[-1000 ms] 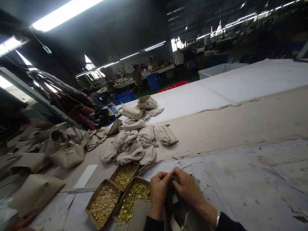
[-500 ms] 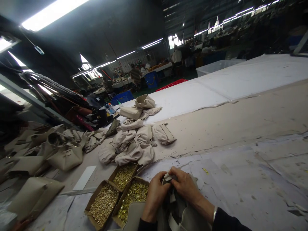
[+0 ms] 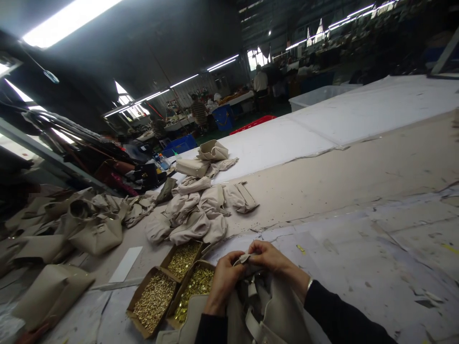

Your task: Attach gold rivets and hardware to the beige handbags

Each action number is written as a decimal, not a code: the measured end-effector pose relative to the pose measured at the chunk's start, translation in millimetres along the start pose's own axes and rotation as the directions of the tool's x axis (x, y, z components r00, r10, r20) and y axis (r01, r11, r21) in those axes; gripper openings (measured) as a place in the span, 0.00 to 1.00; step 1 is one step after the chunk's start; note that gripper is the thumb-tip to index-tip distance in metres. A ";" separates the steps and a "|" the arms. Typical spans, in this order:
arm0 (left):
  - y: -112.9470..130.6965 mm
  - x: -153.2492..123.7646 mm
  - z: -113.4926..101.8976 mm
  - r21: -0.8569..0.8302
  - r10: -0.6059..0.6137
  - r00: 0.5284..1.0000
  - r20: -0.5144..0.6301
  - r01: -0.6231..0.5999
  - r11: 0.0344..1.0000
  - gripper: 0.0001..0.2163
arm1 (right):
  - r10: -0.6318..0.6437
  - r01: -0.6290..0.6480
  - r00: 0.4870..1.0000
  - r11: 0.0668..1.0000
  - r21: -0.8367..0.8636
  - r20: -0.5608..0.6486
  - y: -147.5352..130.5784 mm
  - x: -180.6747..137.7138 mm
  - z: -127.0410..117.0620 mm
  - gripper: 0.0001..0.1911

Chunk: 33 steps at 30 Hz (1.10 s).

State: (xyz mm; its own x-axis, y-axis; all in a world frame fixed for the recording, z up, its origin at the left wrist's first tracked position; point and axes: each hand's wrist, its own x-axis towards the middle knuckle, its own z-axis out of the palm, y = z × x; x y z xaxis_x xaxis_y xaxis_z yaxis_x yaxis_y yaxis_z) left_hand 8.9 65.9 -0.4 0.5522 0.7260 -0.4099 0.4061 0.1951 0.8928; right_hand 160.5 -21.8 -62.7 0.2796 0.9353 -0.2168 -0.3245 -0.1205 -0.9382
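Note:
A beige handbag (image 3: 287, 313) stands in front of me at the table's near edge, its opening facing up with a strap and darker inside showing. My left hand (image 3: 225, 274) is closed, fingers pinching the bag's pale upper edge. Close beside it, my right hand (image 3: 270, 258) also pinches that edge, thumb and fingers pressed together. What lies between the fingertips is too small to make out beyond the pale material. Left of my hands, cardboard boxes hold small gold metal pieces (image 3: 152, 298); the nearest box (image 3: 195, 286) sits next to my left wrist.
Beige cloth pouches (image 3: 195, 224) are heaped beyond the boxes. More beige bags (image 3: 96, 234) lie at the left, near a white strip (image 3: 126, 264). Another person's hand (image 3: 39, 330) touches a bag at bottom left. A clear plastic bin (image 3: 315, 97) stands behind the table.
Both hands have risen slightly with the bag's edge, and more of the bag's opening and strap now shows. My view has shifted a little.

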 end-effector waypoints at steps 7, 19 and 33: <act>3.2 -10.1 0.5 -0.044 0.041 0.996 0.077 -0.037 0.998 0.18 | 0.105 -0.117 0.990 0.984 0.137 0.093 -0.1 2.2 -4.1 0.17; 0.8 -45.4 28.2 0.466 0.315 0.916 -0.250 -0.172 0.868 0.20 | -0.123 0.121 0.992 0.991 0.054 0.038 -19.6 -37.0 9.8 0.10; -50.1 -49.1 46.1 0.610 0.471 0.869 -0.152 -0.292 0.736 0.12 | -0.175 0.169 0.984 0.971 -0.171 -0.017 11.8 -62.1 -2.0 0.14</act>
